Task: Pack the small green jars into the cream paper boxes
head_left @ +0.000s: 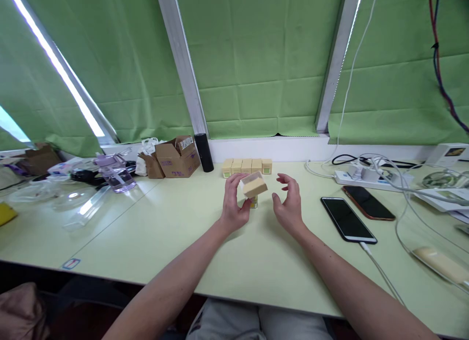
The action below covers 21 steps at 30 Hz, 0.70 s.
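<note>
My left hand (235,203) grips a small open cardboard box (254,185), tilted above the table, its pale inside showing. Beneath the box, a small item with a yellow-green label (254,201) stands partly hidden. To the right of the box, my right hand (288,203) is held with its fingers apart and nothing between them. Behind both hands, a row of several small tan boxes (246,166) sits near the back edge of the table (176,232).
An opened brown carton (178,159) and a black cylinder (203,153) stand back left, with a purple-tinted bottle (116,174) farther left. On the right lie a white-edged phone (348,220), a second phone (368,202), a power strip (370,180) and loose cables.
</note>
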{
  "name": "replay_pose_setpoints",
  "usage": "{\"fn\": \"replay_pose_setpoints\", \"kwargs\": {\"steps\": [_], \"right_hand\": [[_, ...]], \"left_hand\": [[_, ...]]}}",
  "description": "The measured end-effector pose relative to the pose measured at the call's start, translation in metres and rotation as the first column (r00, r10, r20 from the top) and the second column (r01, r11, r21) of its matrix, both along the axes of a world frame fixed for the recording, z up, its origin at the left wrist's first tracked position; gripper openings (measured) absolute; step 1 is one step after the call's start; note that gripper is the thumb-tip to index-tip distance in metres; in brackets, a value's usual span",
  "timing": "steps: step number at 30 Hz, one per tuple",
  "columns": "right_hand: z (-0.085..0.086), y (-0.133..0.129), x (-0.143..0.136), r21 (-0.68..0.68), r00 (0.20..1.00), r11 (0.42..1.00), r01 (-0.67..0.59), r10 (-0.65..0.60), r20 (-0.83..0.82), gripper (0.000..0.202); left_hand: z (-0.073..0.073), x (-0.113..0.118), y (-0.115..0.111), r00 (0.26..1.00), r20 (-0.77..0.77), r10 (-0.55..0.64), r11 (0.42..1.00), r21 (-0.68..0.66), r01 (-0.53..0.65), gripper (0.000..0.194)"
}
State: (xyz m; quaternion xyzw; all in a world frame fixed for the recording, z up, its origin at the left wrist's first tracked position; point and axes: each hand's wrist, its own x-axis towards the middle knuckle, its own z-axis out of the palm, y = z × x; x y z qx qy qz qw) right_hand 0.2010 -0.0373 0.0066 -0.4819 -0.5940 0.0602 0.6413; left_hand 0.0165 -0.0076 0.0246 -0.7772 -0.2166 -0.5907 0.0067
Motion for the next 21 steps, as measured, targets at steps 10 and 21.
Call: {"fn": "replay_pose_setpoints", "kwargs": {"steps": [10,21], "right_hand": [[0.005,-0.004,-0.003,0.049,0.997,0.996,-0.076,0.076,0.009,0.054],[0.003,-0.009,-0.010,0.025,0.928,0.928,-0.372,0.371,0.042,0.053]], "left_hand": [[-0.005,0.008,0.007,0.900,0.394,-0.188,0.846,-0.400,0.352,0.076],[0.002,0.007,0.002,0.873,0.477,-0.102,0.735,-0.555,0.389,0.064]]}}
